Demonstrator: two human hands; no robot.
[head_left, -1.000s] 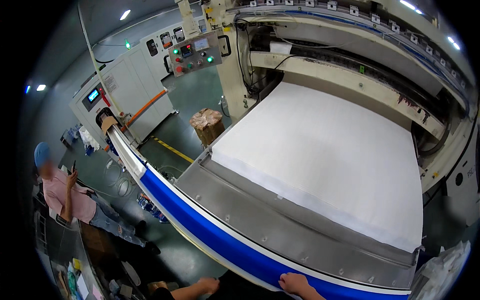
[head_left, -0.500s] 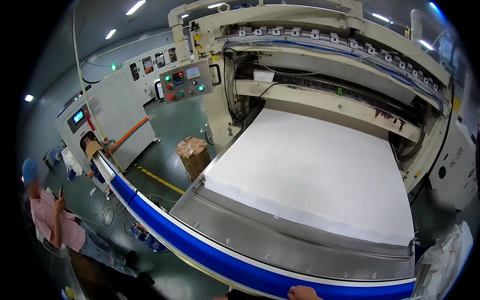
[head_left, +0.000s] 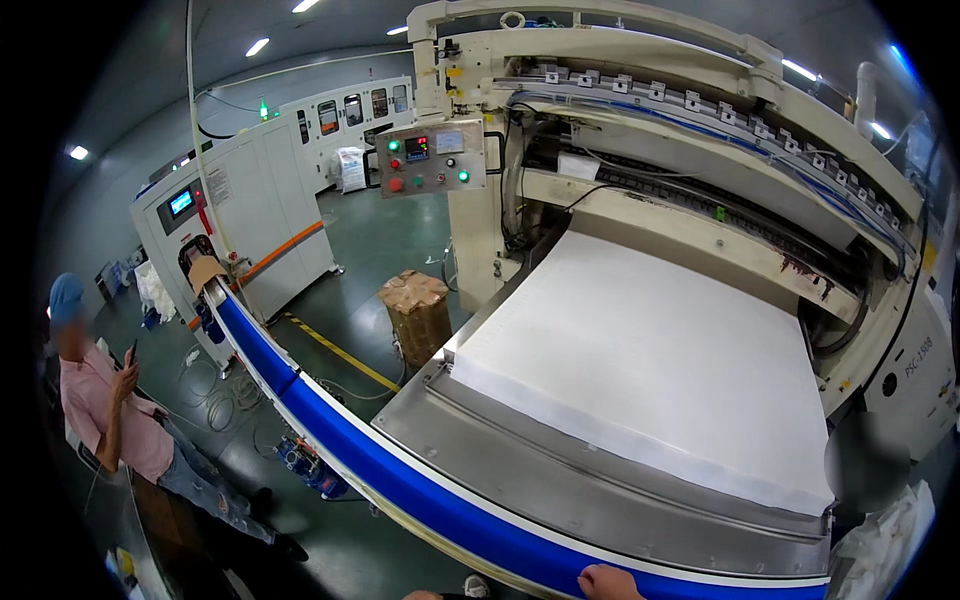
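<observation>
My right hand (head_left: 608, 582) is at the lower edge, fingers curled in a loose fist over the near end of the blue conveyor belt (head_left: 450, 500). Nothing shows in it; whether it touches the belt I cannot tell. Of my left hand (head_left: 422, 596) only a sliver appears at the lower edge, its fingers hidden. Beyond the belt, a broad layer of white sheet material (head_left: 640, 370) lies on a grey metal table (head_left: 560, 475), reaching back under a large cream-coloured machine (head_left: 700, 215). Neither hand touches the white material.
A control panel (head_left: 432, 160) with lit buttons is mounted on the machine's left. A brown wrapped bale (head_left: 415, 315) stands on the floor behind the belt. At left, a person (head_left: 115, 400) in a pink shirt holds a phone. Clear plastic (head_left: 885, 540) is bunched at right.
The view has turned a little left, so the machine and belt appear shifted right. My right hand stays at the belt's near end, still curled. The person at left keeps standing with the phone.
</observation>
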